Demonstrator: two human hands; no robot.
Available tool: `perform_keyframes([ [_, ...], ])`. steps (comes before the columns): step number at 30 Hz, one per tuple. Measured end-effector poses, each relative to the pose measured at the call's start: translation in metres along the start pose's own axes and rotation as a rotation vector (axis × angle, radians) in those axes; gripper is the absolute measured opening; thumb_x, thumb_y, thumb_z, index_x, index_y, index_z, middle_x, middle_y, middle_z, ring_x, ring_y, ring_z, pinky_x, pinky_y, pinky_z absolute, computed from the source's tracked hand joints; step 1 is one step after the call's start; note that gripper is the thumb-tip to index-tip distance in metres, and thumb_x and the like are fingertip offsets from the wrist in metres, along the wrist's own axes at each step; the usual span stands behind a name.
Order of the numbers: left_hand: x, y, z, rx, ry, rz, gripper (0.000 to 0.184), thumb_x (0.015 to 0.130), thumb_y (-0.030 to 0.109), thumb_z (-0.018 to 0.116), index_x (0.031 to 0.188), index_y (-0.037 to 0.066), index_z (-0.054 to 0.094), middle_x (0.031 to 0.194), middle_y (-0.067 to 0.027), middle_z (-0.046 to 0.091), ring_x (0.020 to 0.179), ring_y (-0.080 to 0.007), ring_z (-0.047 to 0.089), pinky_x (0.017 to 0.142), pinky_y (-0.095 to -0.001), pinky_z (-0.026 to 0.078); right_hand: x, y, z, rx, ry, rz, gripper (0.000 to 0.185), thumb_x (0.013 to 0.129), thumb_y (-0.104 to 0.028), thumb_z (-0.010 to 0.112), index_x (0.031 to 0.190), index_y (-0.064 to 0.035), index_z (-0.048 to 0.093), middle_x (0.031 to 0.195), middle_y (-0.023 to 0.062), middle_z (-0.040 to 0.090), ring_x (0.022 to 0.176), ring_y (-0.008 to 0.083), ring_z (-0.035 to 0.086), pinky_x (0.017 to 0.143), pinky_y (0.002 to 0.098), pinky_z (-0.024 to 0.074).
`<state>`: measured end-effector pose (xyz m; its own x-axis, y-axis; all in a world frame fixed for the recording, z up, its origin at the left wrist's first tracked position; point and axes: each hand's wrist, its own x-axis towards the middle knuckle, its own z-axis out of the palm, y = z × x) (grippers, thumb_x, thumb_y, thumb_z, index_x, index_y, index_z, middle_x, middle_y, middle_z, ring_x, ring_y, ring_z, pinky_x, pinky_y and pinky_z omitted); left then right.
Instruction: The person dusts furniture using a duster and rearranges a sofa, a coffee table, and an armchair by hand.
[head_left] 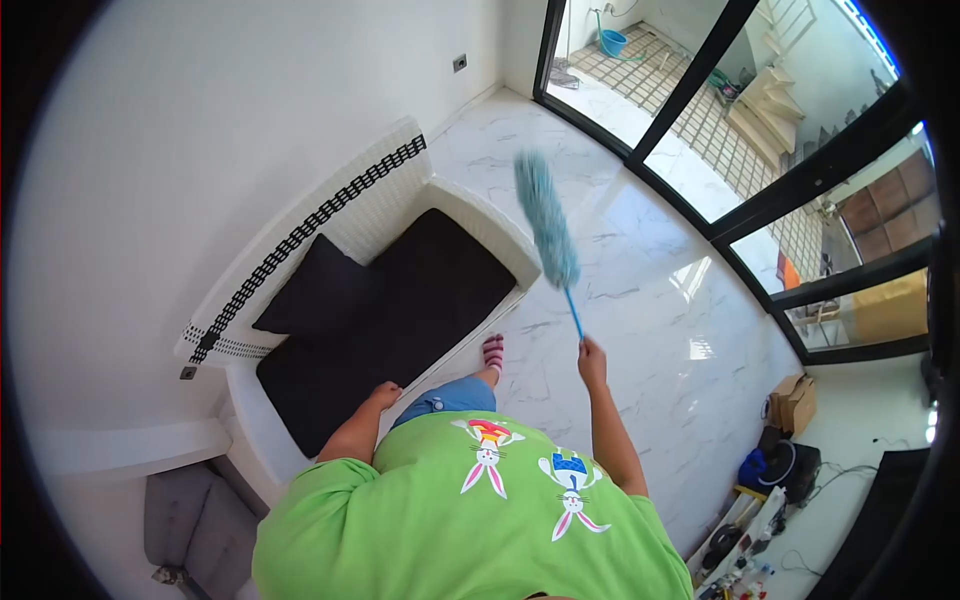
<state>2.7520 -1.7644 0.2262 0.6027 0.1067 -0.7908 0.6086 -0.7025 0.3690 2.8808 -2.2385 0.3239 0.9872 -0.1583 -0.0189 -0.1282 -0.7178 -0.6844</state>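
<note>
My right hand [592, 360] is closed around the thin blue handle of a feather duster [548, 225]. The duster's fluffy pale blue-green head is raised, tilted up and to the left, above the marble floor. Low at my side, my left hand [385, 394] has its fingers curled, and what may be inside them is hidden. Near it is the front edge of a white woven sofa [485, 215] with a black seat cushion [440, 270]. A black pillow [315, 287] leans against the sofa's backrest.
Black-framed glass doors [690, 100] line the right, with a tiled yard and a blue bucket [612, 42] outside. At the lower right stand a cardboard box [795, 403], cables and a low shelf [725, 535] of small items. A grey chair [200, 525] is at the lower left.
</note>
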Motion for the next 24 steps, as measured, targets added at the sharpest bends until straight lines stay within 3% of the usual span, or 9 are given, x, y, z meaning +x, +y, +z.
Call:
perform_keyframes([
  [3,0.055,-0.001,-0.009,0.149,-0.201,-0.143,0.044,0.070,0.033,0.051,0.102,0.002,0.048,0.101,-0.0171,0.050,0.094,-0.0261,0.049,0.078,-0.0329,0.039,-0.045,0.148,0.007,-0.605,-0.690,0.270,0.021,0.069,-0.021,0.047,0.074,-0.0015,0.056,0.078,0.0181,0.055,0.074,0.0351,0.052,0.065,0.0411,0.0427],
  [5,0.071,-0.005,0.002,0.182,0.062,-0.223,0.040,0.073,0.036,0.046,0.080,-0.002,0.057,0.083,-0.0173,0.057,0.071,-0.0278,0.056,0.067,-0.0339,0.043,-0.092,0.129,-0.053,-0.643,-0.810,0.619,0.032,0.075,-0.025,0.043,0.089,0.0003,0.056,0.095,0.0170,0.053,0.087,0.0277,0.052,0.072,0.0356,0.0423],
  [6,0.079,0.012,-0.011,0.196,0.049,-0.226,0.040,0.074,0.036,0.045,0.077,-0.003,0.057,0.080,-0.0178,0.057,0.071,-0.0281,0.056,0.066,-0.0346,0.042,-0.155,0.248,-0.025,-0.568,-0.900,0.640,0.028,0.064,-0.025,0.052,0.076,-0.0018,0.059,0.083,0.0185,0.055,0.078,0.0328,0.054,0.065,0.0381,0.0434],
  [9,0.121,0.103,-0.028,0.185,0.193,-0.005,0.035,0.074,0.032,0.046,0.069,0.000,0.057,0.073,-0.0165,0.057,0.069,-0.0271,0.056,0.064,-0.0354,0.042,-0.121,0.285,-0.061,-0.544,-0.894,0.688,0.028,0.063,-0.025,0.052,0.075,-0.0013,0.059,0.082,0.0188,0.055,0.078,0.0331,0.054,0.064,0.0383,0.0433],
  [13,0.148,0.288,-0.033,-0.113,0.290,0.098,0.028,0.074,0.029,0.050,0.086,0.004,0.053,0.085,-0.0127,0.055,0.082,-0.0236,0.053,0.072,-0.0315,0.041,-0.044,0.335,-0.106,-0.483,-0.820,0.754,0.028,0.063,-0.025,0.052,0.074,-0.0004,0.059,0.079,0.0195,0.056,0.076,0.0337,0.054,0.063,0.0387,0.0431],
  [18,0.176,0.408,-0.013,-0.284,0.233,0.345,0.031,0.074,0.026,0.050,0.094,0.003,0.050,0.087,-0.0130,0.055,0.079,-0.0222,0.054,0.069,-0.0296,0.041,0.042,0.378,-0.147,-0.411,-0.697,0.795,0.028,0.063,-0.025,0.053,0.072,0.0008,0.058,0.076,0.0204,0.056,0.074,0.0345,0.054,0.062,0.0392,0.0428],
  [21,0.158,0.452,0.006,-0.260,0.252,0.253,0.040,0.072,0.029,0.052,0.100,0.002,0.047,0.091,-0.0161,0.053,0.083,-0.0249,0.053,0.073,-0.0305,0.041,0.128,0.395,-0.148,-0.333,-0.670,0.766,0.029,0.063,-0.025,0.053,0.070,0.0015,0.058,0.074,0.0209,0.056,0.073,0.0349,0.054,0.061,0.0395,0.0426],
  [23,0.137,0.470,0.019,-0.172,0.281,0.180,0.043,0.071,0.030,0.054,0.101,0.001,0.047,0.093,-0.0168,0.053,0.085,-0.0257,0.052,0.074,-0.0309,0.041,0.254,0.294,-0.197,-0.548,-0.724,0.435,0.034,0.068,-0.031,0.051,0.067,0.0024,0.058,0.070,0.0165,0.057,0.069,0.0315,0.055,0.061,0.0382,0.0428],
  [24,0.131,0.474,0.024,-0.110,0.261,0.158,0.044,0.070,0.031,0.054,0.101,0.001,0.047,0.094,-0.0169,0.053,0.086,-0.0260,0.052,0.074,-0.0314,0.041,0.300,0.283,-0.201,-0.484,-0.616,0.359,0.032,0.063,-0.025,0.052,0.067,0.0059,0.056,0.068,0.0244,0.054,0.068,0.0368,0.053,0.061,0.0419,0.0417],
])
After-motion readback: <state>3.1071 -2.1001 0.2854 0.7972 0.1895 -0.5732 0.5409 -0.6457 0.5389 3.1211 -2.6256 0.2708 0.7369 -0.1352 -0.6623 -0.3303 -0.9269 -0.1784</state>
